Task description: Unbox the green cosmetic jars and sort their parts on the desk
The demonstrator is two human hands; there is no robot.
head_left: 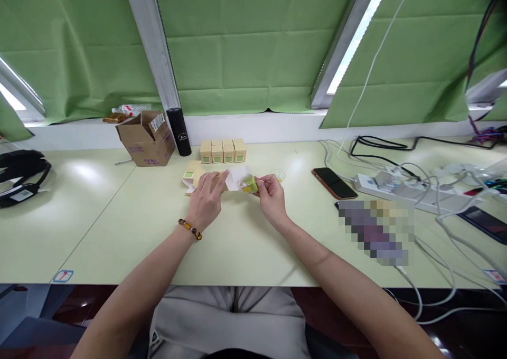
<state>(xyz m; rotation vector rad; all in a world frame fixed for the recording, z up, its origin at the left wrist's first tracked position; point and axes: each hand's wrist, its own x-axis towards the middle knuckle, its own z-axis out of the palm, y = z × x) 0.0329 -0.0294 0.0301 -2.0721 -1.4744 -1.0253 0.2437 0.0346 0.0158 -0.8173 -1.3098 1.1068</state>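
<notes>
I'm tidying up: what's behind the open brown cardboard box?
Behind the box, a clear plastic bottle with red markings and a shiny brown-gold packet show; whatever the box covers can't be seen.

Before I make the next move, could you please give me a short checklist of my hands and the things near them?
1. Right hand holds the yellow-green item in its fingers: ok.
2. Both hands free: not ok, the right one is occupied.
3. Left hand has a firm grip on the packaging under it: cannot tell, the hand hides the contact.
4. White paper is apart from the yellow-green item: cannot tell, they meet in this single view.
5. Row of four small boxes stands apart from both hands: ok.
6. Brown-edged phone lies apart from the right hand: ok.
</notes>
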